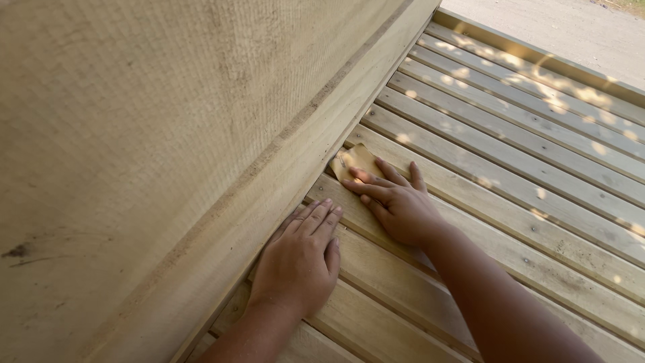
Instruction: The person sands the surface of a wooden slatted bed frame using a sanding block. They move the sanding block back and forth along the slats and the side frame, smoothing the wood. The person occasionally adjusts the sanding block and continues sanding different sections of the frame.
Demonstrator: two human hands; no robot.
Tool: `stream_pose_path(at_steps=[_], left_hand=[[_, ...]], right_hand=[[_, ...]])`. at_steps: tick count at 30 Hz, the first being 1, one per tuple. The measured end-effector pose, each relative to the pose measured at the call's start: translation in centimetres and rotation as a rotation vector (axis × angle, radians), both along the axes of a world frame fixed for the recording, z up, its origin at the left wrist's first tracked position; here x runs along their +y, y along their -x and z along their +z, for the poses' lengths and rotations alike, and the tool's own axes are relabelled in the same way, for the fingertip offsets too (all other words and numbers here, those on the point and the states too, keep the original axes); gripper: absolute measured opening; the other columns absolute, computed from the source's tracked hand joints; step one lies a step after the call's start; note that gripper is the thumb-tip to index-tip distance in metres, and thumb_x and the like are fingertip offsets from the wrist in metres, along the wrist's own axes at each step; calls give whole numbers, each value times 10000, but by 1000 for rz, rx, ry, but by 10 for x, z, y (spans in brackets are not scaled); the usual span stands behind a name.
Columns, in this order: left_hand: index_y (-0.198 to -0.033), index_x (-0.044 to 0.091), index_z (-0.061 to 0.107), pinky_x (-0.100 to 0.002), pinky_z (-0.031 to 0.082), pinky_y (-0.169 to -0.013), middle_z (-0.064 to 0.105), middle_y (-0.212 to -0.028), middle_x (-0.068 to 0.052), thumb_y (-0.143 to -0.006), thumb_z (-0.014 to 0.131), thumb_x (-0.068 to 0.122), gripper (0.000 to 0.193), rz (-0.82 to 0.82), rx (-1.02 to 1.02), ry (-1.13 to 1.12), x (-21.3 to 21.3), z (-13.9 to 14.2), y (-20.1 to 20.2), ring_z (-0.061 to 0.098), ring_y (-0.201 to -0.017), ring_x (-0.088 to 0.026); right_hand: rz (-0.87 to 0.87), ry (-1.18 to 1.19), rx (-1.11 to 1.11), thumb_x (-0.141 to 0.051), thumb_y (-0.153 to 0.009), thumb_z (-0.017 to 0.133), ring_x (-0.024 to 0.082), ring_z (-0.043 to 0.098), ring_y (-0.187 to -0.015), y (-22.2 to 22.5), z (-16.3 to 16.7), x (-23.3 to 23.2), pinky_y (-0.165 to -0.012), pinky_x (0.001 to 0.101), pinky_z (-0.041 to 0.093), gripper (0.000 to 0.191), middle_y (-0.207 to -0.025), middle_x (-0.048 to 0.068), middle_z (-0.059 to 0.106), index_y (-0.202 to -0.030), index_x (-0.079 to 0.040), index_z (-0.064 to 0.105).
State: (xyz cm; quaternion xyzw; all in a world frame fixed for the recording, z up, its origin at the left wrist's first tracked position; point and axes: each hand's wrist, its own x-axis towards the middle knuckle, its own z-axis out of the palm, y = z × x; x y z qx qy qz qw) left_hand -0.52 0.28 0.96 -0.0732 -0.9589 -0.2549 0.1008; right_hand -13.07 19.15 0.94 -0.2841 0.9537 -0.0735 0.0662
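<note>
Right hand (396, 205): I press its fingers flat and slightly spread on the sandpaper (355, 161).
Sandpaper: tan sheet on a deck board (470, 181), hard against the wall trim (316, 141).
Left hand (300, 259): fingers together, flat on the boards beside the trim, holding nothing.
Risk: I judge the paper could snag in the board gap or knuckles scrape the trim.
Room: open slats rightward; wall blocks left.

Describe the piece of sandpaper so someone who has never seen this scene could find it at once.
Start at the tall wooden panel on the left and follow its base rail to the slatted wooden deck. Beside that rail, the right hand presses down a small tan sandpaper sheet. It is the only loose, thin, flexible thing there, warmer in colour than the slats.
</note>
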Motion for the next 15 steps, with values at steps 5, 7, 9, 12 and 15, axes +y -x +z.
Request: stream_pose_path(at_steps=[5, 7, 9, 12, 15], left_hand=[[-1413, 71, 551, -388, 319, -1182, 513, -1506, -117, -994, 458, 248, 464, -3, 29, 36, 0, -2, -4, 430, -1423, -265], [-1415, 71, 542, -385, 315, -1183, 502, -1509, -119, -994, 453, 245, 464, 1, -3, 44, 2, 1, -9, 425, -1425, -260], [-1417, 68, 532, -388, 310, -1175, 492, -1510, -121, -992, 449, 243, 467, 1, -7, 47, 2, 3, -3, 419, -1423, -259], [-1421, 63, 518, -399, 304, -1154, 479, -1526, -127, -987, 445, 243, 475, 4, -16, 57, 1, 1, -2, 410, -1429, -268], [-1425, 65, 518, -398, 306, -1155, 479, -1547, -126, -990, 445, 248, 478, 4, -3, 49, 0, -1, -1, 409, -1447, -275]], right_hand=[[18, 69, 13, -440, -1033, 357, 217, -1, -1574, -1, -9, 3, -1217, 568, -116, 444, -1656, -132, 280, -1449, -476, 507], [0, 47, -10, -454, -1028, 350, 224, -12, -1572, -17, -2, 30, -1218, 565, -119, 465, -1655, -142, 271, -1462, -504, 508], [-18, 23, -13, -454, -1017, 346, 228, -16, -1567, -24, 7, 48, -1213, 567, -122, 517, -1652, -154, 266, -1504, -531, 504], [-16, 5, 0, -460, -1015, 348, 244, -34, -1560, -14, 6, 25, -1190, 581, -131, 508, -1665, -144, 240, -1495, -530, 495], [-43, 41, -2, -476, -1035, 354, 219, 11, -1580, 2, -3, -18, -1226, 575, -113, 439, -1662, -127, 261, -1458, -509, 467]])
